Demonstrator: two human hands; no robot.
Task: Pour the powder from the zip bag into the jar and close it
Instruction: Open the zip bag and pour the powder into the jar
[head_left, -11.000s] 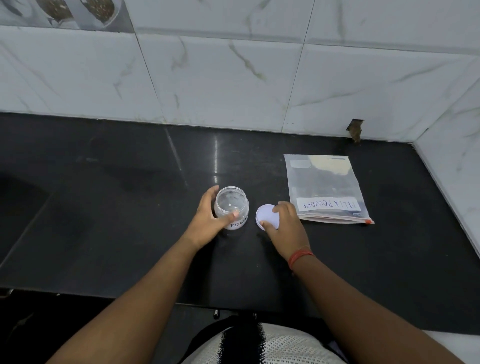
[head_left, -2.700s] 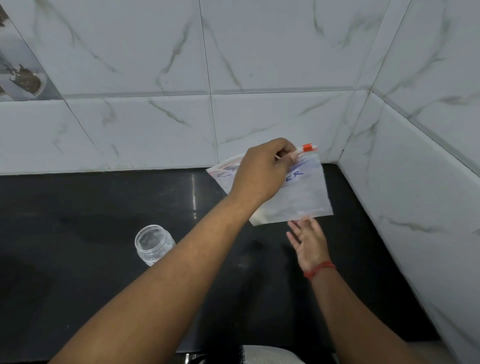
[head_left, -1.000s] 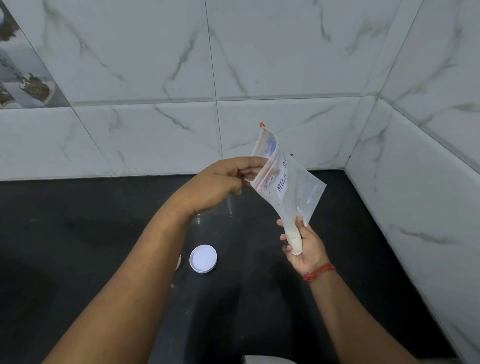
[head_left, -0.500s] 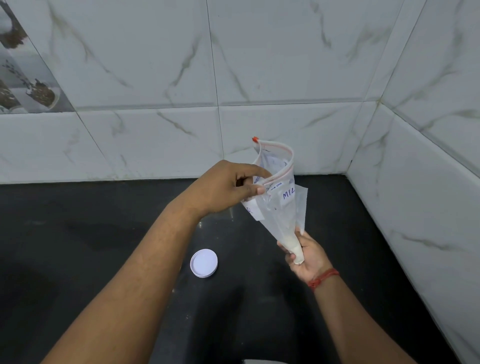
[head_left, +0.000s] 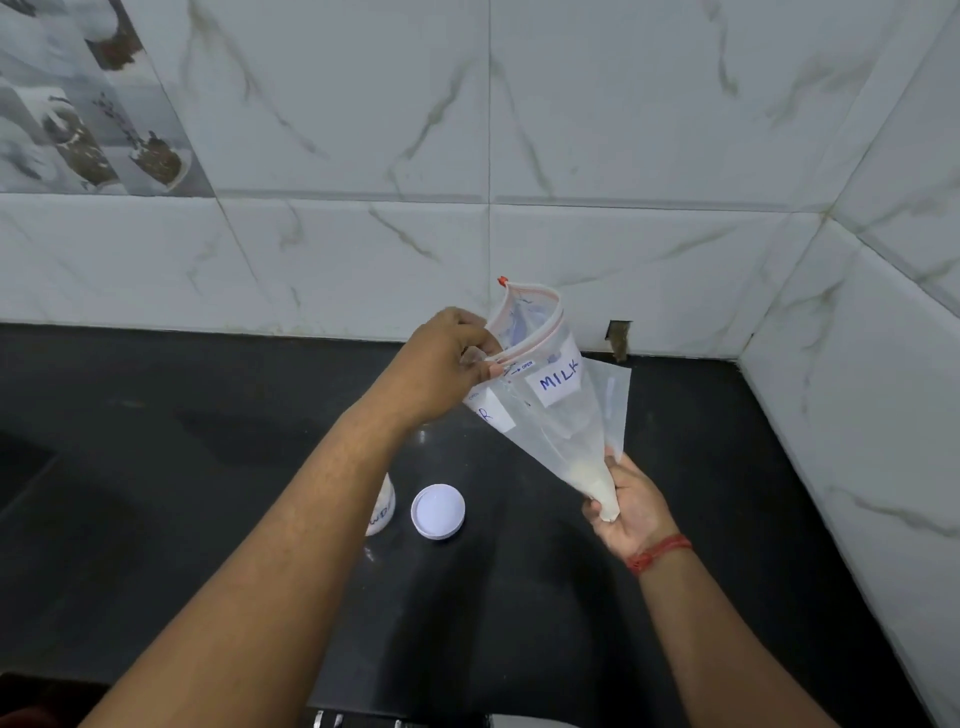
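Observation:
A clear zip bag (head_left: 558, 415) labelled MILK hangs in the air above the black counter (head_left: 156, 467), mouth up and gaping open. White powder sits in its lowest corner. My left hand (head_left: 447, 364) pinches the bag's zip rim on the left side. My right hand (head_left: 626, 506) grips the bottom corner with the powder. The jar (head_left: 383, 512) stands on the counter below, mostly hidden behind my left forearm; only a sliver with part of its label shows. Its white lid (head_left: 438, 511) lies flat just right of it.
White marble-look tiled walls (head_left: 571, 130) close off the back and the right side, meeting in a corner at the right. A small dark notch (head_left: 619, 340) marks the back wall's base. The counter's front edge runs along the bottom.
The bag's mouth has spread wider between half a second ago and now. The view has tilted down a little, and a sliver of the jar shows beside my left forearm.

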